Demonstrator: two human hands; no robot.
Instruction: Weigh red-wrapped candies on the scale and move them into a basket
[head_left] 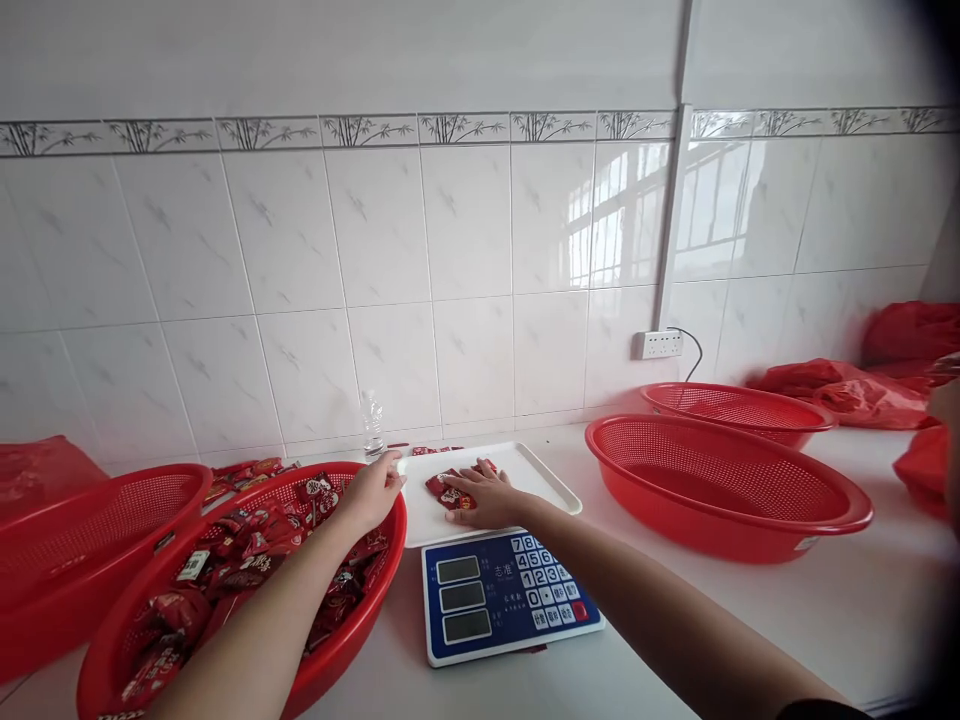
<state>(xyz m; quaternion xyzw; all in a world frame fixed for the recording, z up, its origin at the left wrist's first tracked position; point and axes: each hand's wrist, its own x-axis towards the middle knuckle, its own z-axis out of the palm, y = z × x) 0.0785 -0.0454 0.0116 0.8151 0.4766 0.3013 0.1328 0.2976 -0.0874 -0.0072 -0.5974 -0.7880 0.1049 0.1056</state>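
Observation:
Red wrapped packets (pixel 444 489) lie on the white tray (pixel 541 478) of a scale. My right hand (pixel 486 494) rests over them with its fingers spread, hiding part of them. At the tray's left edge is my left hand (pixel 381 488), its thumb and fingers closed together near the rim; whether they pinch the rim or something small is hard to see. Below the tray sits the scale's blue panel (pixel 501 570) with number keys and three dark displays. A red basket (pixel 396 540) full of red packets (pixel 262 540) stands under my left forearm.
Another red basket (pixel 196 490) is at the far left. Two red baskets (pixel 727 520) stand on the right, with red bags (pixel 847 390) behind. A clear bottle (pixel 372 425) is near the wall, and a power strip (pixel 660 345) hangs on the tiles.

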